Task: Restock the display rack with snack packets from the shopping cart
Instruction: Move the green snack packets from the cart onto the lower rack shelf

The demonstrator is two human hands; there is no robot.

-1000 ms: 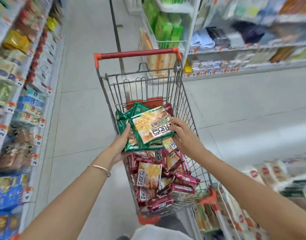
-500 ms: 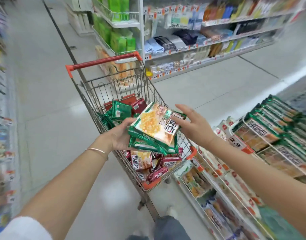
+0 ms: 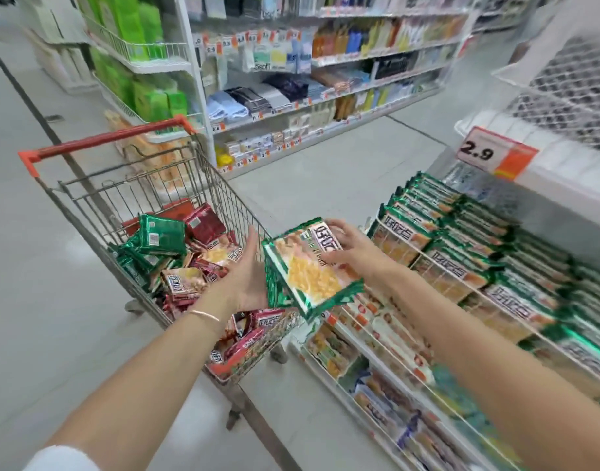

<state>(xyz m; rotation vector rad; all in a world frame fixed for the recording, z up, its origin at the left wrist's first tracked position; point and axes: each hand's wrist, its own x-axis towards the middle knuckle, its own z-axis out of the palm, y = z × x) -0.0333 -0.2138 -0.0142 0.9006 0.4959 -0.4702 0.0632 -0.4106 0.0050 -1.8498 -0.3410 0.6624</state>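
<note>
Green-edged foil wraps the stack of snack packets. Half a second ago it hung over the basket of the shopping cart; now it sits past the cart's right rim, in the air between the cart and the display rack. The view has swung right with it, so the rack's rows of matching green packets fill much more of the right side. A price tag reading 2.9 has come into sight above them.

The right hand, earlier spread and apart from the stack, has taken hold of it, with the thumb on the printed top face and the fingers curled over the far edge. The left hand stays with the stack, its fingers straight and pointing up and its palm pressed against the left side.

The stack lies roughly flat, printed face up towards the camera. Its long axis runs away from the person, the far end leaning a little to the left. The lettered end is the far one, under the right hand. Loose red and green packets are heaped in the cart.
</note>
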